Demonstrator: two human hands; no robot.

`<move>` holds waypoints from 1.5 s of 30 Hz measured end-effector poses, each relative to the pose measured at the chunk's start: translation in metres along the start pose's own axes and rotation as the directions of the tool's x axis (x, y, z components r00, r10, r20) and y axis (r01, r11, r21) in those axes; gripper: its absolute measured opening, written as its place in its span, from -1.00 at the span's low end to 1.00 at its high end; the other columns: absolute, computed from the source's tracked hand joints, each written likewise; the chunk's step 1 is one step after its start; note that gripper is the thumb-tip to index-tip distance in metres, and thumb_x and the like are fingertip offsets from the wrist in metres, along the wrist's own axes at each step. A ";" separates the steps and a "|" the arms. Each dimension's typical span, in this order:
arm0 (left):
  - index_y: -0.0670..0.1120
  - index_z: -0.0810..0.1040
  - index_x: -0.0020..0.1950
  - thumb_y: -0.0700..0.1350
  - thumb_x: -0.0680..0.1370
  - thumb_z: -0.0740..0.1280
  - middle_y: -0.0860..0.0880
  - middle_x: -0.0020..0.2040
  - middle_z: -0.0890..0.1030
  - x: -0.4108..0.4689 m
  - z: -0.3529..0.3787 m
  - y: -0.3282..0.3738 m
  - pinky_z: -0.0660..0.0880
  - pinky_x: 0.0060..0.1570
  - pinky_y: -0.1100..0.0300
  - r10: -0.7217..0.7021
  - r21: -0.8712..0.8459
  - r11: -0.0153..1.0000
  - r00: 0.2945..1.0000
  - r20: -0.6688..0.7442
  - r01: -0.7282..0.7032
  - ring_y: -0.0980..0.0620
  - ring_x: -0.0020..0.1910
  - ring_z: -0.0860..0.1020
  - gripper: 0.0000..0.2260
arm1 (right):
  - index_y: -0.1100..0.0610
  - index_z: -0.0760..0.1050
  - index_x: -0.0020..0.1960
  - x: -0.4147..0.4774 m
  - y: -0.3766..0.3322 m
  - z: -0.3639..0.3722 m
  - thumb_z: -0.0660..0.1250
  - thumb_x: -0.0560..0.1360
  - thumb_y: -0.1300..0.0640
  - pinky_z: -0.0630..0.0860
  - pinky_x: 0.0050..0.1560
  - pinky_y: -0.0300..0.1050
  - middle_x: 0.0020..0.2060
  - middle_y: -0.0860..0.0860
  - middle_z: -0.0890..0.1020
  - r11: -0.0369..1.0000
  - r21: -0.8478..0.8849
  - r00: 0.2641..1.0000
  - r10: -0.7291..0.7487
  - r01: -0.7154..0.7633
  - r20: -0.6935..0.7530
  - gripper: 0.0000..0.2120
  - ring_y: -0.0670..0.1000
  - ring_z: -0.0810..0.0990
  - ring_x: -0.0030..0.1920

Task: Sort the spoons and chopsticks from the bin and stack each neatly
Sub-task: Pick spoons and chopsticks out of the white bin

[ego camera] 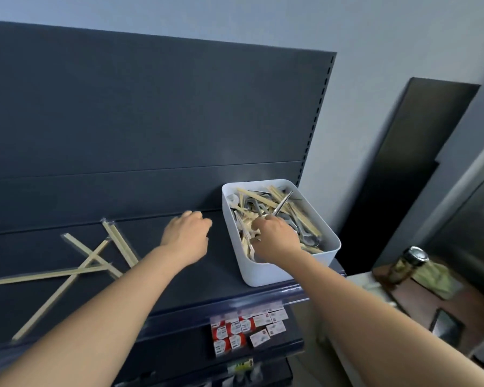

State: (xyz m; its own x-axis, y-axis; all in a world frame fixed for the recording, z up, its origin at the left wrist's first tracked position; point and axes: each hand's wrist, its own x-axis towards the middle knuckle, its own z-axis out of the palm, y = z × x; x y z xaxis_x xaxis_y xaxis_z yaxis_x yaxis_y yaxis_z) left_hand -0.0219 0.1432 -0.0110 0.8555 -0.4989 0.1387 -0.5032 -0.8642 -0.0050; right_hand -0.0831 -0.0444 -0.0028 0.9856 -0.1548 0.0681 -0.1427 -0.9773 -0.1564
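Gripping a spoon (284, 202): right hand (274, 236) is down in the bin (263, 275), fingers curled round a thin metal handle that pokes up and away past the knuckles. The bowl end is hidden under the hand, so "spoon" is my read, not confirmed.

Bin sits at the right end of the shelf (179, 289), its near wall close to the front edge. It's full: spoons and chopsticks (95, 261) mixed in a tangle.

Left hand (186, 236) is at mid-shelf near the back edge, just left of the bin, knuckles up, fingers loosely curled, nothing in them. Can't tell if the tips touch the shelf.

Progress, judging from the layout:
- Done: a few wrapped chopstick pairs are out, on the left half of the shelf.
- Not done: they lie crossed over each other, one running toward the front-left corner. That's a scatter, not a stack.
- No spoon pile visible on the shelf yet.
- Most of the load is in the bin.

Early stage: extraction barely started, neat stacking not begun for either kind.

Off-task: small red-and-white boxes (243, 328) on the tier below; a jar (408, 265) on a table to the right.
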 end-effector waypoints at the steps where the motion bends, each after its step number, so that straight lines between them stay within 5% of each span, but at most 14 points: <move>1: -0.02 0.49 0.31 -0.06 0.60 0.23 -0.01 0.23 0.48 0.006 0.000 0.011 0.39 0.19 0.07 0.015 -0.005 1.000 1.000 0.002 -0.015 -0.04 0.26 0.40 -0.71 | 0.08 0.46 0.25 0.000 0.011 -0.002 0.27 0.53 0.05 0.47 0.14 0.02 0.20 0.08 0.50 1.000 -0.008 1.000 0.018 -0.018 0.009 -0.69 0.15 0.46 0.22; 10: -0.07 0.56 0.13 -0.18 0.56 0.23 -0.03 0.07 0.53 0.082 0.016 0.090 0.38 0.04 0.08 0.209 -0.013 0.978 0.978 0.025 -0.209 -0.06 0.11 0.47 -0.80 | 0.14 0.47 0.16 0.020 0.091 0.000 0.20 0.52 0.12 0.45 -0.05 -0.04 0.09 0.10 0.55 0.976 -0.097 0.973 0.205 -0.195 0.109 -0.76 0.15 0.50 0.11; 16: -0.09 0.58 0.07 -0.26 0.56 0.20 -0.05 0.07 0.57 0.138 0.038 0.120 0.34 0.23 0.00 0.241 0.070 0.967 0.969 0.061 -0.245 -0.09 0.14 0.48 -0.80 | 0.11 0.50 0.10 0.046 0.117 0.010 0.26 0.51 0.07 0.41 -0.17 -0.11 0.05 0.03 0.60 0.953 -0.142 0.938 0.292 -0.269 0.186 -0.80 0.13 0.59 0.05; 19: -0.05 0.56 0.13 -0.12 0.58 0.27 -0.03 0.12 0.59 0.159 0.049 0.126 0.32 0.23 0.00 0.219 0.040 0.974 0.972 0.086 -0.223 -0.08 0.17 0.51 -0.84 | 0.12 0.52 0.12 0.057 0.123 0.013 0.26 0.49 0.11 0.41 -0.14 -0.13 0.09 0.04 0.60 0.950 -0.143 0.936 0.301 -0.277 0.185 -0.77 0.14 0.59 0.09; 22: -0.04 0.54 0.09 0.05 0.56 0.34 -0.02 0.08 0.60 0.174 0.053 0.129 0.36 0.12 0.03 0.152 -0.046 0.988 0.976 0.157 -0.146 -0.08 0.11 0.55 -0.80 | 0.15 0.52 0.12 0.064 0.128 0.014 0.22 0.48 0.19 0.41 -0.14 -0.13 0.10 0.06 0.60 0.954 -0.153 0.941 0.283 -0.257 0.183 -0.75 0.14 0.59 0.11; 27: -0.06 0.47 -0.26 -0.03 0.54 0.36 -0.03 -0.19 0.53 0.187 0.052 0.127 0.40 -0.17 0.13 0.017 -0.297 0.952 0.955 0.296 0.076 -0.08 -0.14 0.54 -0.78 | 0.16 0.43 0.10 0.075 0.129 0.015 0.18 0.51 0.18 0.36 -0.21 -0.09 0.05 0.08 0.61 0.969 -0.043 0.962 0.248 -0.244 0.118 -0.81 0.18 0.59 0.05; 31: -0.06 0.42 -0.07 -0.13 0.60 0.20 -0.05 -0.10 0.50 0.189 0.037 0.119 0.38 -0.20 0.11 -0.110 -0.398 0.901 0.978 0.177 0.173 -0.13 -0.08 0.52 -0.94 | 0.16 0.39 0.08 0.080 0.126 0.012 0.17 0.51 0.12 0.34 -0.20 -0.09 0.02 0.11 0.60 0.993 0.047 0.993 0.103 -0.107 0.065 -0.82 0.19 0.57 0.04; 35: -0.06 0.31 -0.05 -0.17 0.62 0.10 -0.05 -0.14 0.47 0.184 0.026 0.094 0.31 -0.30 0.10 -0.172 -0.351 0.911 0.974 0.149 0.214 -0.11 -0.15 0.47 -0.94 | 0.11 0.45 0.05 0.084 0.125 0.011 0.23 0.44 0.13 0.40 -0.20 -0.11 -0.01 0.07 0.62 1.000 0.015 0.998 -0.006 0.005 0.068 -0.80 0.16 0.59 0.02; 39: 0.03 0.41 -0.06 -0.12 0.52 0.19 0.04 -0.09 0.48 0.168 0.025 0.078 0.39 -0.24 0.15 -0.157 -0.296 0.922 0.941 0.298 0.248 -0.04 -0.12 0.51 -0.94 | 0.11 0.40 0.11 0.086 0.123 0.016 0.24 0.41 0.16 0.42 -0.20 -0.08 -0.03 0.08 0.62 0.996 0.013 0.990 -0.085 0.084 0.109 -0.73 0.19 0.59 -0.01; 45: 0.06 0.45 -0.22 -0.09 0.51 0.23 0.03 -0.15 0.52 0.157 0.035 0.082 0.37 -0.29 0.18 -0.068 -0.157 0.979 0.936 0.346 0.129 -0.03 -0.12 0.54 -0.88 | 0.13 0.44 0.09 0.089 0.123 0.026 0.26 0.45 0.14 0.44 -0.17 -0.08 0.02 0.09 0.60 0.998 0.012 0.972 -0.068 0.067 0.225 -0.78 0.18 0.58 0.02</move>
State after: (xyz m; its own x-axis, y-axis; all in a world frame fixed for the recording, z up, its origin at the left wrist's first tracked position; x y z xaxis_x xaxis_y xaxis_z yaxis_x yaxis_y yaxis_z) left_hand 0.0755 -0.0084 -0.0241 0.8769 -0.4310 -0.2129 -0.4015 -0.9002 0.1688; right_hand -0.0102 -0.1749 -0.0414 0.9881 -0.0520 -0.1445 -0.0757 -0.9836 -0.1635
